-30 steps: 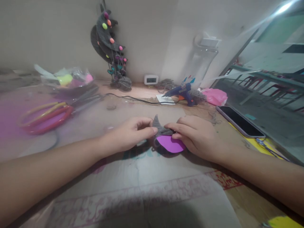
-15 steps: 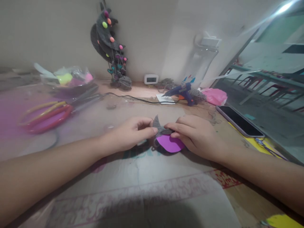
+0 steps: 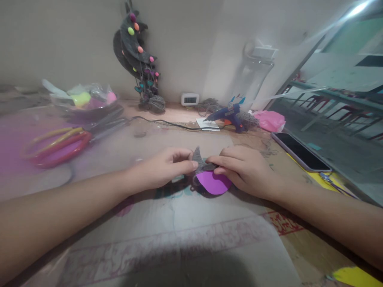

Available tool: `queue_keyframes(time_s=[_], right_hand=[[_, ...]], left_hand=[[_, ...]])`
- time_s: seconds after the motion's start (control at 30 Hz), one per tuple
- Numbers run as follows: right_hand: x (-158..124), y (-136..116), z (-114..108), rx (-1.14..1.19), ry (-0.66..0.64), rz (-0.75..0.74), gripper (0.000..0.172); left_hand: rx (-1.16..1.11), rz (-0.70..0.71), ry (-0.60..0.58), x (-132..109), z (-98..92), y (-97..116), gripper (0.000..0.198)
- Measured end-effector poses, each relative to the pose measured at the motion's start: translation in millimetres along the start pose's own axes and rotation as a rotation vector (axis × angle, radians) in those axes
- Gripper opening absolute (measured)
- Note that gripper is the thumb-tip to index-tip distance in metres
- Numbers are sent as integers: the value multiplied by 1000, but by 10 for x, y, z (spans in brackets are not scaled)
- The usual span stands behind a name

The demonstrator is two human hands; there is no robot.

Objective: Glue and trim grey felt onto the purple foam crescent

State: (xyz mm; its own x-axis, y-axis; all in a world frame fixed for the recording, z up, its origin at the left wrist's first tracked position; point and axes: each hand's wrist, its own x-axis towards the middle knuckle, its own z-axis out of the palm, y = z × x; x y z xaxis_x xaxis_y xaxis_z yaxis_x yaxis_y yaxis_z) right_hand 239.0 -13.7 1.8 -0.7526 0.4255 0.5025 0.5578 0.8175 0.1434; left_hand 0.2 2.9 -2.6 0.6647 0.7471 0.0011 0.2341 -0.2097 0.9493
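A small grey yarn-wrapped piece with a pointed tip [image 3: 198, 157] is between my two hands, just above the table. My left hand [image 3: 171, 166] pinches its left side between thumb and fingers. On the other side, my right hand [image 3: 243, 169] grips the right end of the grey piece, thumb below and fingers on top. A purple paper piece with a rounded edge [image 3: 214, 184] shows under the grey piece, its right side partly behind my right thumb. A small dark loop shape lies at its left, too blurred to name.
Red-and-yellow-handled scissors [image 3: 62, 147] lie at left near a plastic bag of colourful bits [image 3: 85, 97]. A blue glue gun [image 3: 227, 115], a white digital clock [image 3: 190, 99] and a clear bottle [image 3: 253, 77] stand behind. A phone [image 3: 301, 151] rests at right. A decorated grey crescent [image 3: 131, 46] leans on the wall.
Both hands keep their hold in nearly the same place. The grey piece and the purple paper have tilted very slightly, the paper's lower edge showing a little lower.
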Motion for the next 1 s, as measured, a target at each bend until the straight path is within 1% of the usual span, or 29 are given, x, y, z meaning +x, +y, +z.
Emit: queue_keyframes(time_s=[0.2, 0.4, 0.57, 0.77, 1.0], right_hand=[[18, -1, 1, -36, 35, -40, 27], [-13, -19, 1, 53, 9, 51, 31], [-21, -24, 10, 40, 2, 71, 31], [12, -36, -2, -19, 5, 18, 28], [20, -23, -12, -73, 27, -29, 27]], left_hand=[[8, 2, 1, 8, -1, -13, 27], [-38, 6, -9, 15, -2, -13, 24], [-48, 11, 2, 10, 10, -5, 22], [41, 4, 2, 9, 17, 3, 27], [55, 0, 11, 10, 17, -13, 28]])
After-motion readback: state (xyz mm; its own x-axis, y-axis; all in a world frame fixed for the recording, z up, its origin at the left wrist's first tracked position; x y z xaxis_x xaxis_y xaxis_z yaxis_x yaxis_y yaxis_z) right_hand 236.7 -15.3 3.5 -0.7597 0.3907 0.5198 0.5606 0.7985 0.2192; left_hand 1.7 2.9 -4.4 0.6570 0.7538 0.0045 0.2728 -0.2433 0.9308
